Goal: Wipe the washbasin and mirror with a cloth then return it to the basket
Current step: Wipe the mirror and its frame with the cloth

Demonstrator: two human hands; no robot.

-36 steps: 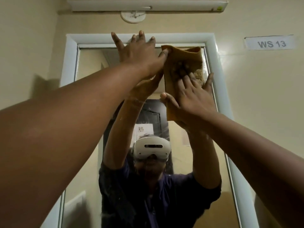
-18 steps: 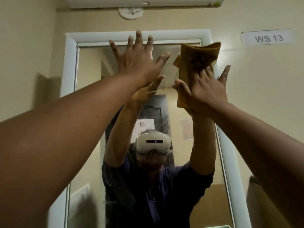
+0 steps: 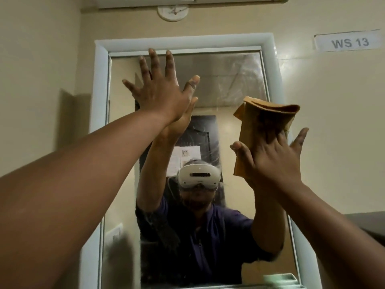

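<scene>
A tall mirror (image 3: 225, 80) in a white frame (image 3: 183, 41) fills the wall ahead. My left hand (image 3: 160, 90) is spread flat against the glass near its upper left, fingers apart, holding nothing. My right hand (image 3: 275, 157) presses a folded tan cloth (image 3: 264, 124) against the mirror's right edge, about mid-height. The cloth sticks up above my fingers and overlaps the frame. Smeared streaks show on the upper glass. The washbasin and the basket are out of view.
A label reading WS 13 (image 3: 350, 41) is stuck on the wall at the upper right. A round white fitting (image 3: 173, 12) sits above the mirror under a long light fixture. A pale green object (image 3: 279, 279) shows at the mirror's bottom right. A dark ledge (image 3: 366, 222) lies at the right.
My right hand has slid the cloth from the mirror's top down and to the right along the right edge. My left hand stays flat on the glass.
</scene>
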